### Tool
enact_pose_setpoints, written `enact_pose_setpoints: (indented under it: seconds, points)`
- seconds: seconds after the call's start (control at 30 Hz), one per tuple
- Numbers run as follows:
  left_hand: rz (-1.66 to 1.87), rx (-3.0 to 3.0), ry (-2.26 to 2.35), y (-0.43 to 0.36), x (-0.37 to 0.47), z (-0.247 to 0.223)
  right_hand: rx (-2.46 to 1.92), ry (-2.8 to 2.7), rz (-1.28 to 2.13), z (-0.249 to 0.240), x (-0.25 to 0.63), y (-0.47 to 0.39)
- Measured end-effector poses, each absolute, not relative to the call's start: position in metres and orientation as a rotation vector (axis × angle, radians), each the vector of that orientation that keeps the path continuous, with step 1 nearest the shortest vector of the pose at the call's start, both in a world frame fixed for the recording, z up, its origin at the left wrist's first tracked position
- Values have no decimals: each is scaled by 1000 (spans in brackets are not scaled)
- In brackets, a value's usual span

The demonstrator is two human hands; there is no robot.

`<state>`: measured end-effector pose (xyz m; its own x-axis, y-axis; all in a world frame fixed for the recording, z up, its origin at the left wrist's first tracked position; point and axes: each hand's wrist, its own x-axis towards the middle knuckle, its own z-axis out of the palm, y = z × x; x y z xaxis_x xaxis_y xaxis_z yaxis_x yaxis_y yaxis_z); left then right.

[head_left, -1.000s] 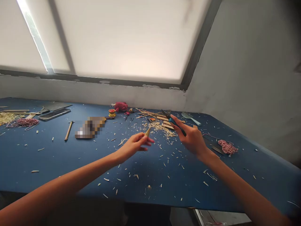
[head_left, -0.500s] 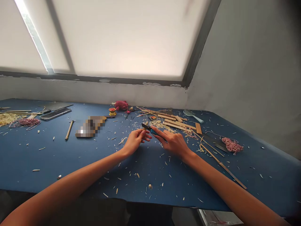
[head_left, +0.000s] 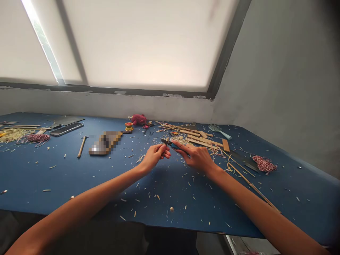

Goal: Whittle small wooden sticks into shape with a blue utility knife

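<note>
Near the middle of the blue table, my right hand (head_left: 198, 157) is wrapped round the blue handle of a knife (head_left: 178, 146). The dark blade points left, just above the fingertips of my left hand (head_left: 155, 156). Those fingers are pinched together at a small pale piece (head_left: 167, 139), mostly hidden by the blade and fingers. Both hands are close together over the table. Behind them lie pale shavings (head_left: 180, 141) and flat bamboo strips (head_left: 204, 141).
On the blue table (head_left: 111, 191), a hairbrush (head_left: 220, 131) and red-white cord (head_left: 264, 164) lie right. A short stick (head_left: 82, 147), a phone (head_left: 67, 129) and more cord (head_left: 34, 139) are left. Long thin sticks (head_left: 253, 187) lie beside my right forearm.
The view has shifted slightly, moving the table items a little rightward. My left fingers look more closed, and the knife blade sits at a slightly different angle.
</note>
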<state>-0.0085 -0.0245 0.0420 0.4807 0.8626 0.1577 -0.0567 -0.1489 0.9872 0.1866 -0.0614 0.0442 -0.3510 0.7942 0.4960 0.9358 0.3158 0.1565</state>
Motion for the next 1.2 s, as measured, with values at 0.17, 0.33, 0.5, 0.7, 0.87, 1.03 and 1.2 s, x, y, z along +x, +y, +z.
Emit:
enact_pose_setpoints:
  seconds: [0.17, 0.33, 0.5, 0.7, 0.87, 1.03, 1.2]
  points:
    - [844, 1594, 642, -44, -10, 38, -1990, -1968, -437, 63, 229, -35]
    - [952, 1591, 626, -47, -11, 39, -2157, -1650, -410, 82, 292, -38]
    - [967, 1462, 652, -39, -11, 42, -1874, -1830, -459, 81, 254, -75]
    - [958, 1387, 569, -39, -14, 42, -1392, -2225, -639, 67, 207, -89]
    - [787, 1225, 392, -38, -19, 47, -1266, -2349, -684, 55, 206, -88]
    - [641, 1004, 320, -42, -22, 61, -1256, -2319, -580, 54, 206, -79]
    - [398, 1031, 275, -57, -26, 59, -1799, -1896, -466, 71, 237, -42]
